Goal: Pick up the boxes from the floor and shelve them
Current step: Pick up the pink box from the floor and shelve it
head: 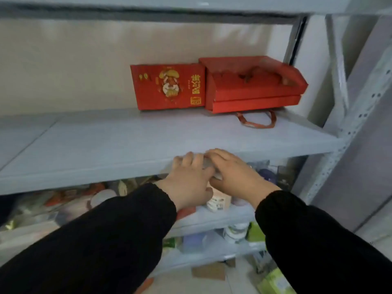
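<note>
Placing step, I judge: my left hand (191, 179) and right hand (235, 172) clasp a small pale box (210, 166), blurred, at frame centre against the grey metal shelf (106, 145) edge. Next I must lift it over and push it inward.

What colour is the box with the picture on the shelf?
The box is red with gold print; head view.

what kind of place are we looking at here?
Likely a storeroom or shop back room: a grey metal rack with perforated uprights, two red gift boxes on its shelf, and lower shelves packed with assorted packaged goods.
</note>
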`<state>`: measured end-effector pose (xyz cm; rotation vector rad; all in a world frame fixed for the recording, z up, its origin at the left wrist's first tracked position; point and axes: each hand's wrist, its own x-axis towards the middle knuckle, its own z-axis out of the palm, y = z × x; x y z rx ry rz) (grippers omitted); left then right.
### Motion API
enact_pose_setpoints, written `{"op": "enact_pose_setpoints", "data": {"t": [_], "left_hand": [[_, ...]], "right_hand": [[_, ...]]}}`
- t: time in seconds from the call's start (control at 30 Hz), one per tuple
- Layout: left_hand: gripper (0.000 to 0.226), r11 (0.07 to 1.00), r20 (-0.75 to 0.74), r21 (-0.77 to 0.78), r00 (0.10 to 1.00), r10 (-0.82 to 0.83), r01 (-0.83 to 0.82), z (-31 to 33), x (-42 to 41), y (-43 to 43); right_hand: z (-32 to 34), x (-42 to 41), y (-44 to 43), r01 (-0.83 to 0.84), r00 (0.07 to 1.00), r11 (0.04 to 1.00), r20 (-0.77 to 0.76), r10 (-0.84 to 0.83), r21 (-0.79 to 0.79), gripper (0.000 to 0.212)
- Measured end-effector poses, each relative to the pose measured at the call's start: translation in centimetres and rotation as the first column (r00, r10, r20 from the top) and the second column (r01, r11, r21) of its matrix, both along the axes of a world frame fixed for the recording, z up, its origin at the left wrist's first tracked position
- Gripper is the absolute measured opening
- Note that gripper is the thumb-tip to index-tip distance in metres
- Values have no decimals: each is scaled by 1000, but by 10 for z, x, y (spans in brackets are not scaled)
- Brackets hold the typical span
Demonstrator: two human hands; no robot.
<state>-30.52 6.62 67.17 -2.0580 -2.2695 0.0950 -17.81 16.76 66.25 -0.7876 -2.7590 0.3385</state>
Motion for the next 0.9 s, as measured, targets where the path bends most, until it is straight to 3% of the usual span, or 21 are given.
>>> {"op": "enact_pose_setpoints", "data": {"t": [0.07,0.13,0.2,0.27,0.3,0.37,0.5,0.63,0.77,0.9], "left_hand": [[47,992,39,-88,995,-88,91,-31,28,-5],[44,923,183,-353,979,-92,153,-72,52,-7],[44,724,268,-671,963,37,159,-115,73,-10],[41,523,280,-845,924,260,109,-159,90,-14],[39,483,268,-872,900,343,75,-179,96,-16],[40,513,245,-858,884,398,7,-222,106,-15],[38,505,329,-859,846,419,84,-299,126,-5],[30,566,374,-806,892,256,175,-383,115,2],[35,455,267,-860,964,12,232,-488,97,-17],[28,364,301,-887,954,-15,285,-591,90,-47]], "right_hand": [[-30,44,-7,74,993,997,93,-76,23,51],[-69,77,-17,195,935,973,324,-146,-123,46],[-112,103,-33,261,821,908,571,-30,-328,46],[-152,126,-45,378,676,806,731,95,-455,40],[-172,134,-48,467,630,740,769,106,-484,33],[-212,143,-53,558,630,653,774,68,-512,29],[-286,142,-66,481,753,736,655,-69,-477,33],[-382,147,-78,566,722,650,685,-95,-506,40],[-505,148,-107,644,675,505,738,-22,-574,26],[-620,151,-151,671,685,399,728,-13,-624,17]]}}
